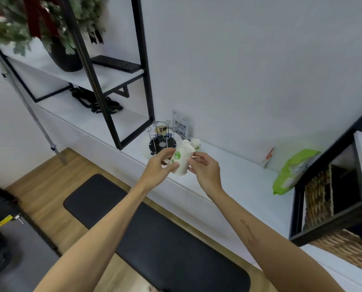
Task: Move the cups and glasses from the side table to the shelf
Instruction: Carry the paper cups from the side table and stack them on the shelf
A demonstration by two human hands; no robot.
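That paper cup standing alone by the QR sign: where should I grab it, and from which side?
Judging by its pose, take the paper cup around its side wall, coming from the front: the wall is close behind it, and the wire rack stands to its left.

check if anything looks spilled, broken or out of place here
Nothing looks spilled or broken. The paper cup with green print is tilted only because the left hand and right hand hold it. Two more cups stand behind it on the white ledge.
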